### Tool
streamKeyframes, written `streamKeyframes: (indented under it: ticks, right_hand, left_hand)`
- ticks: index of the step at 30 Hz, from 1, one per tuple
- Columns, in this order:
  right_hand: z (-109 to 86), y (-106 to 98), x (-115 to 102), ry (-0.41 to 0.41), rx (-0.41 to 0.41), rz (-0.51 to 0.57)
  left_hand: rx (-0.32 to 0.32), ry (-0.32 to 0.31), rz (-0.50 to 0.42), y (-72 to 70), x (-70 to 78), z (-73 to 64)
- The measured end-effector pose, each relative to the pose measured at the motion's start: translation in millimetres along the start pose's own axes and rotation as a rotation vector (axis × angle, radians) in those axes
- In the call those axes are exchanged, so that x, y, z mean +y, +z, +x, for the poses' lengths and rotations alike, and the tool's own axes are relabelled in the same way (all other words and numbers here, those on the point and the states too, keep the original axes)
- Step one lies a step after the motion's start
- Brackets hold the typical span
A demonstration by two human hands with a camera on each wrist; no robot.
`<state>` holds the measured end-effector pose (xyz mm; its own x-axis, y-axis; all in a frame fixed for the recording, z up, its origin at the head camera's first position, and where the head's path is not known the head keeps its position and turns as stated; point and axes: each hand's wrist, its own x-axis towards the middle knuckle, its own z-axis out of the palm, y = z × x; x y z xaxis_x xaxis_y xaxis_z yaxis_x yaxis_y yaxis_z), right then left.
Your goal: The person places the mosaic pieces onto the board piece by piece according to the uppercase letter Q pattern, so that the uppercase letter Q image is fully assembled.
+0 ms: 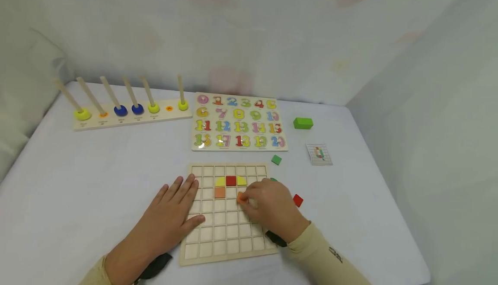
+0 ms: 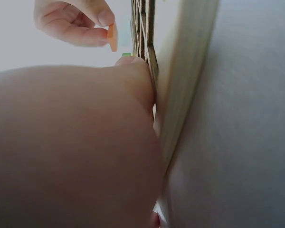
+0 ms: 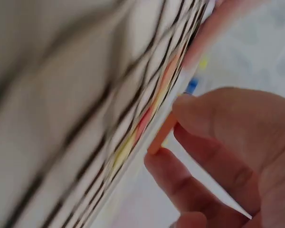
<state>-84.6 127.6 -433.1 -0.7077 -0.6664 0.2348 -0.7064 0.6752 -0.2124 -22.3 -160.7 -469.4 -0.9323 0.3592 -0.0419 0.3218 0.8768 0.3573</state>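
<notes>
A wooden grid board (image 1: 219, 233) lies on the white table. Set in its upper cells are two yellow quarter-round tiles (image 1: 220, 181), a red square tile (image 1: 231, 181) and an orange square tile (image 1: 219, 193). My right hand (image 1: 270, 205) pinches another orange tile (image 3: 162, 134) between thumb and fingertip, just above the cells under the right yellow tile. In the left wrist view that tile is tilted on edge, apart from the board. My left hand (image 1: 171, 213) rests flat on the board's left edge, fingers straight.
Right of the board lie a green tile (image 1: 276, 159), a red tile (image 1: 298, 200) and a part-hidden green piece (image 1: 274, 179). A pattern card (image 1: 319, 154) and a green block (image 1: 303, 123) lie farther right. Behind stand a number puzzle (image 1: 239, 123) and a peg stand (image 1: 132, 117).
</notes>
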Motion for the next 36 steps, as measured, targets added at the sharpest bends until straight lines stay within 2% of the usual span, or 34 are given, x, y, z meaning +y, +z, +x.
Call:
streamKeyframes:
  ticks: [3,5,10,18,23,25,27,32,34,36]
  right_hand:
    - [10.7,7.1,-19.0,-0.059,-0.103,0.010]
    - [16.6,12.2,-27.4,-0.082,-0.150,-0.026]
    - [24.8,18.1,-38.5,-0.101,-0.189,-0.117]
    - [25.8,13.8,-37.8,-0.067,-0.261,-0.207]
    - [21.0,11.5,-29.3,-0.070,-0.279,-0.164]
    - [18.3,5.2,-18.9,-0.025,-0.258,-0.111]
    - [13.7,-4.6,-2.7,0.068,-0.219,-0.060]
    - [-2.2,-29.2,49.8,0.441,-0.098,0.018]
    - [-6.6,-31.6,68.3,0.507,-0.087,0.014]
    - [-8.2,-29.7,81.8,0.501,-0.119,-0.017]
  left_hand:
    - [-0.004,-0.006,0.004,0.2,2.9,2.3]
    - [-0.005,-0.008,0.007,0.5,4.2,2.8]
    - [-0.004,-0.007,0.014,1.3,5.0,2.0]
    - [0.002,-0.016,0.028,3.6,0.9,-2.4]
    - [0.010,-0.021,0.020,3.6,-0.9,-5.0]
    - [0.008,-0.026,0.013,3.1,-1.4,-6.1]
    - [0.007,-0.020,0.009,3.1,-1.8,-6.3]
    - [0.018,0.013,-0.002,3.5,-2.1,-2.4]
    - [0.017,0.017,-0.008,3.6,-1.9,-0.7]
    - [0.012,0.013,-0.011,3.9,-1.7,-0.2]
